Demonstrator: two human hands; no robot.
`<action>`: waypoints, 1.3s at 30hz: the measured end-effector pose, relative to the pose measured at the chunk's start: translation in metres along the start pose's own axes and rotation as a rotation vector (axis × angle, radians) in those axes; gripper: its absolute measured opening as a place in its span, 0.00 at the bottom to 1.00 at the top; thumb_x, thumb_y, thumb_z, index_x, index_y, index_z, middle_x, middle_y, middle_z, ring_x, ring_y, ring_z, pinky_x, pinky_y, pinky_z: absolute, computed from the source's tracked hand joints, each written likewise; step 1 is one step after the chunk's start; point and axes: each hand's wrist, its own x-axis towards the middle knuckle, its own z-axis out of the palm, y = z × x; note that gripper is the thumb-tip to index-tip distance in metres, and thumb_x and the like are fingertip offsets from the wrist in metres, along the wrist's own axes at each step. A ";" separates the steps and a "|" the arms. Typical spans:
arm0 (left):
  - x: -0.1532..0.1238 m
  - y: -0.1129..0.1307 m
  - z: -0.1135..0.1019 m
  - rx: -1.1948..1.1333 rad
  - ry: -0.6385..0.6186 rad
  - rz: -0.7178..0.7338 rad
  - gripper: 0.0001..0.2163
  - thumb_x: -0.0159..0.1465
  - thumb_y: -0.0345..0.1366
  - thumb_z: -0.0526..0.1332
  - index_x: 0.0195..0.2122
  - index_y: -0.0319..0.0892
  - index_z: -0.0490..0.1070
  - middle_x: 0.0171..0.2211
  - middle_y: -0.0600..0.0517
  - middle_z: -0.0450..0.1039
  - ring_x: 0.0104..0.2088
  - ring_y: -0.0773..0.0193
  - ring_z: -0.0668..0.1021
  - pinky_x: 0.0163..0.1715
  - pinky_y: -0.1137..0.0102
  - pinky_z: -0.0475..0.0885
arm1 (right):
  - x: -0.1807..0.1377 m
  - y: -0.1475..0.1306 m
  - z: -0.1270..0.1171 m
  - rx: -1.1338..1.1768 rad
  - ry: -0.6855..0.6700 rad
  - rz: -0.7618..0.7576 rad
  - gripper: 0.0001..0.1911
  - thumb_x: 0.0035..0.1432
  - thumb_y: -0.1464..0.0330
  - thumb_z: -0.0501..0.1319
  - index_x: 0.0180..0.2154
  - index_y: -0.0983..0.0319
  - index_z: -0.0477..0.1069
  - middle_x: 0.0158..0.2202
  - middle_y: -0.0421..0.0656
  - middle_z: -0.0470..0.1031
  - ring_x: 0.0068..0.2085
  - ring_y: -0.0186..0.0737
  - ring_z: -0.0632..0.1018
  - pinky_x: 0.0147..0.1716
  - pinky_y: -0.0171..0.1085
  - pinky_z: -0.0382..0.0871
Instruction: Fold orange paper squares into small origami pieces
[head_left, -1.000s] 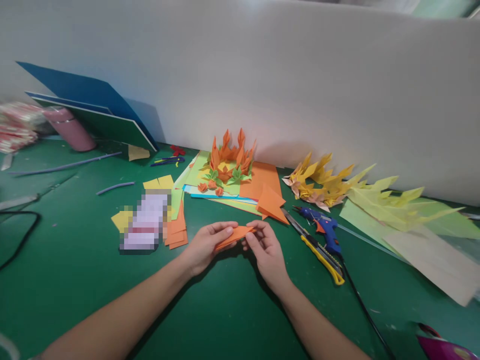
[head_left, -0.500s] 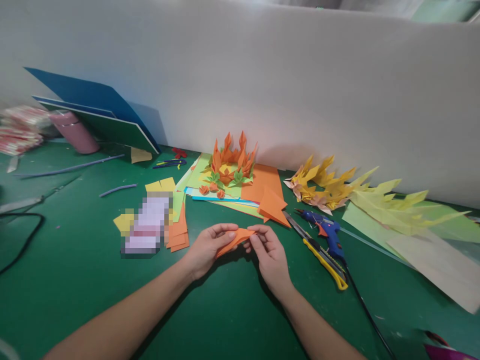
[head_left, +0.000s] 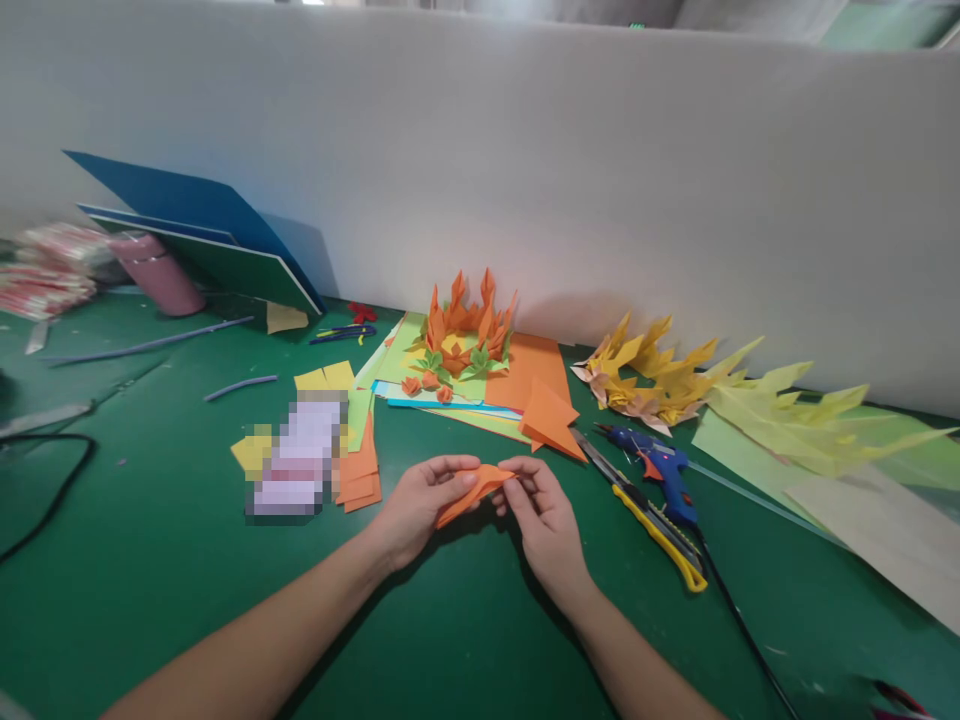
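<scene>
My left hand [head_left: 420, 505] and my right hand [head_left: 546, 520] together pinch a small folded orange paper piece [head_left: 474, 490] just above the green table [head_left: 150, 560]. The left fingers grip its left end, the right fingertips its right tip. Just beyond my hands lie a folded orange triangle [head_left: 551, 420] and a stack of orange paper pieces [head_left: 360, 475]. Farther back stands an orange folded-paper flower cluster [head_left: 469, 315] on coloured sheets.
A yellow utility knife [head_left: 660, 530] and a blue glue gun [head_left: 664, 470] with a black cord lie right of my hands. Yellow paper flowers [head_left: 652, 375] and pale green sheets [head_left: 817, 425] sit at right. Blue boards [head_left: 195, 230] lean on the white wall; a pink cylinder [head_left: 157, 275] lies at left.
My hands stay together on the orange piece, working its fold; the right fingers have shifted slightly on its tip. The view has tilted a little, so everything sits lower in frame.
</scene>
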 end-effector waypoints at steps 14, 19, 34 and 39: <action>-0.004 -0.004 0.009 0.200 0.087 0.169 0.19 0.44 0.36 0.70 0.38 0.38 0.72 0.28 0.53 0.75 0.29 0.67 0.76 0.31 0.73 0.70 | -0.005 0.002 -0.004 -0.284 0.056 -0.176 0.05 0.51 0.71 0.57 0.34 0.61 0.68 0.31 0.41 0.72 0.30 0.36 0.74 0.27 0.32 0.69; -0.005 -0.004 0.010 0.274 0.103 0.148 0.13 0.44 0.36 0.69 0.30 0.38 0.72 0.25 0.53 0.75 0.27 0.67 0.75 0.29 0.73 0.69 | -0.007 0.002 -0.006 -0.378 0.067 -0.298 0.08 0.52 0.74 0.56 0.36 0.60 0.68 0.32 0.41 0.73 0.33 0.37 0.75 0.31 0.33 0.70; -0.002 -0.005 0.010 0.362 -0.111 0.126 0.16 0.50 0.47 0.65 0.28 0.41 0.63 0.18 0.60 0.65 0.17 0.74 0.68 0.19 0.76 0.64 | -0.010 0.003 -0.010 -0.455 0.047 -0.269 0.05 0.54 0.74 0.55 0.32 0.60 0.69 0.30 0.41 0.72 0.32 0.37 0.74 0.32 0.34 0.69; -0.005 -0.004 0.009 0.409 -0.216 0.084 0.15 0.56 0.49 0.58 0.31 0.43 0.58 0.17 0.58 0.69 0.15 0.72 0.69 0.14 0.79 0.61 | -0.011 -0.001 -0.009 -0.477 0.057 -0.248 0.05 0.52 0.74 0.57 0.31 0.61 0.70 0.28 0.41 0.73 0.30 0.37 0.75 0.30 0.34 0.70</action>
